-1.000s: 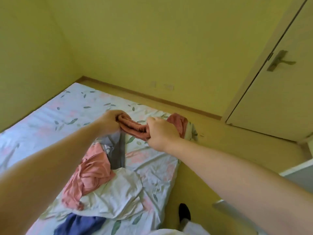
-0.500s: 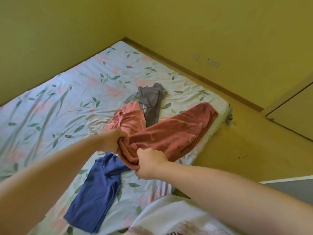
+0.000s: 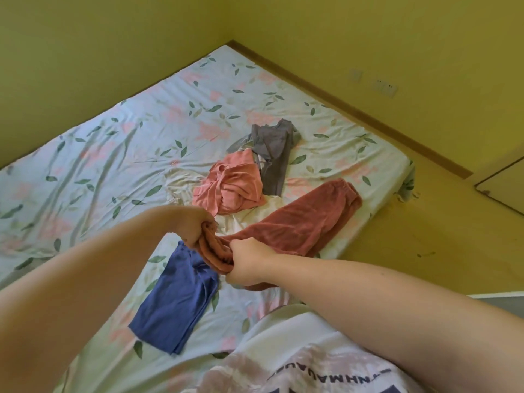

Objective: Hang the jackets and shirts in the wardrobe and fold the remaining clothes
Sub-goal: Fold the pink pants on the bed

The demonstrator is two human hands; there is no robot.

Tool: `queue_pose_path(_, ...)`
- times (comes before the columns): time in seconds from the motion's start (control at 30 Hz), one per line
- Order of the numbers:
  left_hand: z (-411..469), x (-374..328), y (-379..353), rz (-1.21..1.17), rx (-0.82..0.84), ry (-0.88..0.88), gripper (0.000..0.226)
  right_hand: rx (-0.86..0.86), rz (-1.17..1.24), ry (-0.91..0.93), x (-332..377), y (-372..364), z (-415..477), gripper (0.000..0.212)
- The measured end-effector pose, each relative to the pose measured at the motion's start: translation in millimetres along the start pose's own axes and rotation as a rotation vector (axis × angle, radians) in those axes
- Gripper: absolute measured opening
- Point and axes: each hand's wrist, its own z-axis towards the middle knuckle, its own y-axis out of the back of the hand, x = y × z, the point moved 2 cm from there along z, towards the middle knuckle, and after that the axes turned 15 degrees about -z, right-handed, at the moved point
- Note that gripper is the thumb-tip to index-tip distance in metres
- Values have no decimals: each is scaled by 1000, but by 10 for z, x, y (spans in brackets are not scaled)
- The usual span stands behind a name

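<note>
Left hand (image 3: 195,226): fingers curled, gripping the bunched end of the red trousers (image 3: 297,225).
Right hand (image 3: 249,262): fist closed on the same end, just beside the left.
Trousers: legs stretched away across the bed (image 3: 113,171), cuffs near its right edge.
Blue garment (image 3: 175,304): flat on the sheet, partly under the hands.
Pink garment (image 3: 229,185): crumpled, beyond the trousers, on a white cloth (image 3: 249,215).
Grey garment (image 3: 272,157): touching the pink one, farther off.
Floor (image 3: 425,236): right of the bed.
</note>
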Motion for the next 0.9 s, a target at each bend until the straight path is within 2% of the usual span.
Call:
queue_pose_path(0.13, 325, -418, 98, -111, 75, -56, 36, -22, 134, -90, -517, 23, 2, 41)
queue_pose_path(0.2, 515, -741, 157, -56, 110, -117, 32, -32, 233, -159, -850, 37, 15, 48)
queue_pose_path(0.3, 851, -1248, 240, -44, 109, -175, 36, -46, 350, -274, -1446, 85, 58, 47)
queue_pose_path(0.4, 1235, -1766, 311, -125, 72, -205, 41, -73, 457, -367, -2088, 175, 100, 58)
queue_pose_path(0.47, 1552, -2118, 340, -163, 53, -213, 38, -108, 538, -414, -2537, 226, 148, 40)
queue_pose_path(0.53, 1894, -2473, 385, -204, 26, -204, 39, -155, 621, -456, -2999, 266, 234, 28)
queue_pose_path(0.6, 2316, -2784, 414, -263, 10, -174, 42, -170, 700, -484, -3469, 287, 373, 27)
queue_pose_path(0.73, 3172, -3298, 348, -247, 21, -96, 41, -73, 740, -484, -4326, 236, 761, 49)
queue_pose_path(0.83, 3838, -3545, 260, -159, 46, -33, 42, -31, 720, -511, -4939, 128, 1165, 34)
queue_pose_path(0.9, 4281, -3667, 213, -136, 49, 1, 41, -42, 709, -516, -5311, 58, 1442, 34)
